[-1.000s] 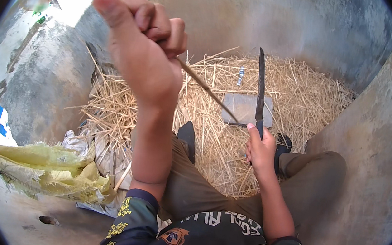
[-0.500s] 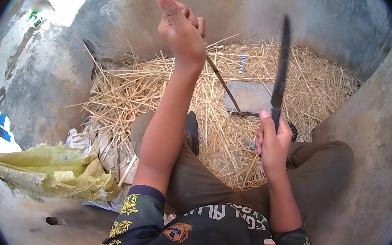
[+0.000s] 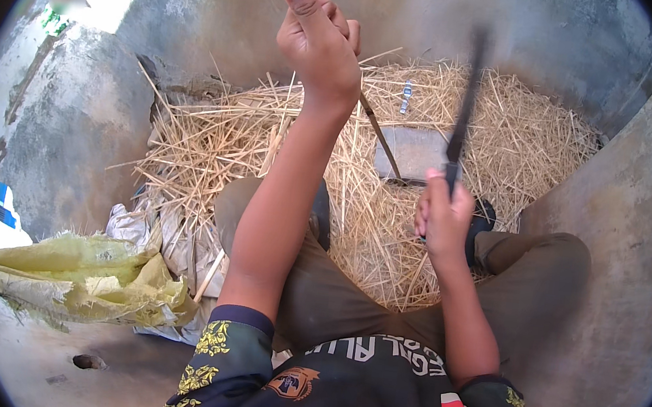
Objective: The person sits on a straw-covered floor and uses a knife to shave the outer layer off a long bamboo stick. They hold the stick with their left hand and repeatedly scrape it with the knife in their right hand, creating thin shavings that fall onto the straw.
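My left hand (image 3: 319,40), raised at the upper middle, is wrapped round a thin brown bamboo stick (image 3: 376,126). The stick slants down to the right, and its lower end meets the near edge of a grey block (image 3: 415,151) lying on the straw. In my right hand (image 3: 444,216), a knife (image 3: 461,130) is gripped by its dark handle. Its long dark blade points up and away, blurred toward the tip, to the right of the stick and apart from it. The stick's upper end runs out of the picture.
Pale straw or shavings (image 3: 531,138) cover the floor up to the concrete wall (image 3: 347,7). A torn yellow sack (image 3: 80,277) lies at the left. My bent legs (image 3: 522,304) flank the near straw. A small blue-and-white strip (image 3: 406,97) lies beyond the block.
My left hand and the stick have shifted slightly up and to the right. My right hand has moved a little left and up, with the knife still in it.
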### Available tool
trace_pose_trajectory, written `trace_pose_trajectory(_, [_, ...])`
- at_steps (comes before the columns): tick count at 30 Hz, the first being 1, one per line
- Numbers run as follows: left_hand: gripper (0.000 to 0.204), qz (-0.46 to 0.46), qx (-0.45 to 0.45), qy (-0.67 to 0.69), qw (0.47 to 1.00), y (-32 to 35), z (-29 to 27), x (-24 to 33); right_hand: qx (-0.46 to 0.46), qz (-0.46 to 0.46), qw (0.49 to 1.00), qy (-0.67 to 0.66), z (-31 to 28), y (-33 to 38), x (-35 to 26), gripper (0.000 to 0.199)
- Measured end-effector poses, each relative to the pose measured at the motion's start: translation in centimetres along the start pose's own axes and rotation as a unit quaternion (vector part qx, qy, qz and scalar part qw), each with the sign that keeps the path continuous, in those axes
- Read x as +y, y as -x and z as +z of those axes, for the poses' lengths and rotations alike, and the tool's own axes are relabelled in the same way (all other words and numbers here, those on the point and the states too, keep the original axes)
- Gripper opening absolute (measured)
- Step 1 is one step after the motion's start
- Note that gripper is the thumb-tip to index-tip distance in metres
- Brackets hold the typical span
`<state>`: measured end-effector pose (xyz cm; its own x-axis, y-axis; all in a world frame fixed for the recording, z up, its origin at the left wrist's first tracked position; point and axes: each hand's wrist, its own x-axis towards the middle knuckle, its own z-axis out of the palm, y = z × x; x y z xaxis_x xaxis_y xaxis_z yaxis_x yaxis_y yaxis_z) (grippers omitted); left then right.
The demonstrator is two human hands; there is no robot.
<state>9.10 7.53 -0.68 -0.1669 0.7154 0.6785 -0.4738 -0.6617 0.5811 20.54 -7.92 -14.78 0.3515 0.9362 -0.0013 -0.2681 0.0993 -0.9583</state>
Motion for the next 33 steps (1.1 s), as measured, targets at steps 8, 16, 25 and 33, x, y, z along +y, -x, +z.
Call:
trace_pose_trajectory(8, [0.058, 0.008, 0.031, 0.016, 0.999, 1.0, -0.6, 0.5, 0.060, 0.321, 0.944, -0.042, 0.0, 0.2, 9.1, 0.028])
trace_pose_trajectory(16, [0.060, -0.005, 0.056, -0.016, 0.998, 0.5, -2.1, 1.3, 0.109, -0.075, 0.957, -0.259, 1.8, 1.3, 4.1, 0.025])
trace_pose_trajectory(25, [0.059, 0.006, 0.065, -0.018, 0.998, 1.5, -2.7, 1.5, 0.026, 0.121, 0.992, 0.024, 0.9, 1.1, 2.8, 0.024])
trace_pose_trajectory(33, [0.057, -0.007, 0.068, -0.028, 0.997, 2.2, -1.9, 0.9, -0.046, 0.304, 0.949, 0.070, 0.0, 0.5, 9.0, 0.025])
